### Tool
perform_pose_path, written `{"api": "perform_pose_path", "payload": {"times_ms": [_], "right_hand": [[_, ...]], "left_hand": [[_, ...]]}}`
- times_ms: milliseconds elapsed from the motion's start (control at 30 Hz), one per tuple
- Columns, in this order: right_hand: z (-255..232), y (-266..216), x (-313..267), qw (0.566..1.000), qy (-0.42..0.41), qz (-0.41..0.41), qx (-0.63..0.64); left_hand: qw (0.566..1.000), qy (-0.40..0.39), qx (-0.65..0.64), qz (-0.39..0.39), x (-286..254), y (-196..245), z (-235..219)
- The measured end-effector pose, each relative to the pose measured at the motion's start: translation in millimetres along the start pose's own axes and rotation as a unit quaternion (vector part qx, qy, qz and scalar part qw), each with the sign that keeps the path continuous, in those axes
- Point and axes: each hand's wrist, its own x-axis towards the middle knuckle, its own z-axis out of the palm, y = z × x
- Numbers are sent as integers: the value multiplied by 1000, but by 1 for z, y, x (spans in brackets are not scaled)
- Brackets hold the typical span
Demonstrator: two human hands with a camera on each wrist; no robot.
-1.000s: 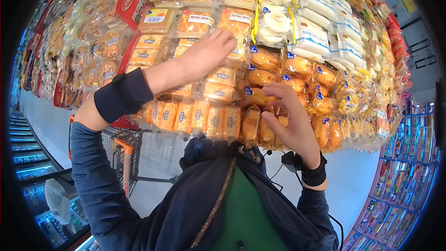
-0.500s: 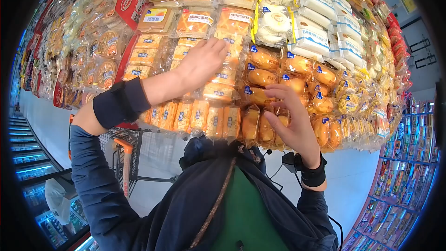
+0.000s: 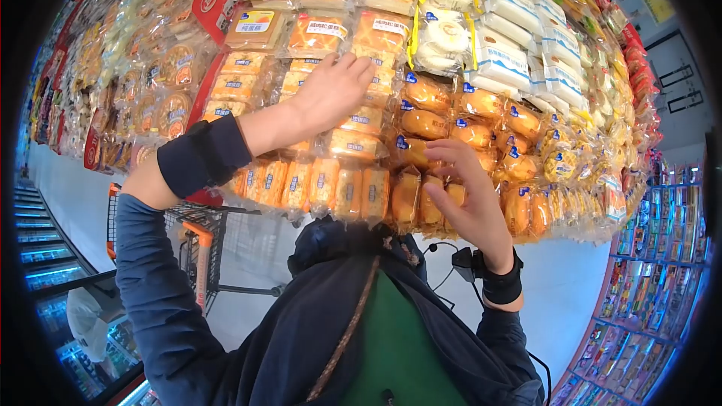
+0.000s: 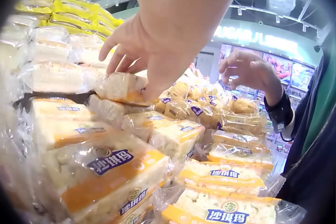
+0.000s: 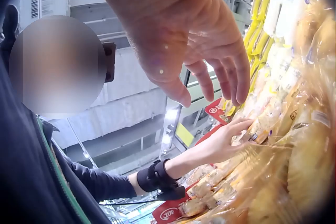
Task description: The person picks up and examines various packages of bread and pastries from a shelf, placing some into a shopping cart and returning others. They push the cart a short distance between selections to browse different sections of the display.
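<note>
My left hand (image 3: 331,96) reaches over rows of wrapped sachima, pale puffed blocks in clear film with orange bands and blue labels. In the left wrist view, its thumb and fingers pinch a sachima pack (image 4: 122,87) at the far end of a row. More sachima packs (image 4: 107,166) lie close below that wrist. My right hand (image 3: 480,203) hovers at the front of the display with its fingers loosely bent and holds nothing. Near it are glossy brown wrapped buns (image 3: 425,124). The right wrist view also shows that hand (image 5: 184,40) free of any pack.
Square wrapped cakes (image 3: 316,34) fill the rows behind, with white packs (image 3: 502,53) to their right. A red sign strip (image 3: 218,0) divides the display on the left. Below it stands a shopping cart (image 3: 201,248) with orange handles. Shelves (image 3: 647,278) line the right.
My left hand draws back slightly towards my body, then moves forward again over the sachima row. My right hand stays almost in place.
</note>
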Motion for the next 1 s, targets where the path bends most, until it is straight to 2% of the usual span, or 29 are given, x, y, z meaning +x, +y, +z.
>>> {"api": "perform_pose_path", "payload": {"times_ms": [133,233,433,667,833,1000], "right_hand": [[4,-2,-3,1000,10,2,-4],[8,-3,-5,1000,7,10,-12],[18,-2,0,1000,-1,27,-1],[46,-11,17,1000,0,21,15],[74,-9,21,999,44,-5,22],[107,-11,16,997,69,3,18]], "left_hand": [[999,23,-44,-9,-8,1,-27],[992,86,-94,-9,-25,-4,-49],[965,196,-134,-108,-95,-12,-97],[948,204,-158,-188,-165,-25,-95],[944,208,-160,-200,-205,-32,-100],[943,210,-156,-204,-234,-52,-98]]}}
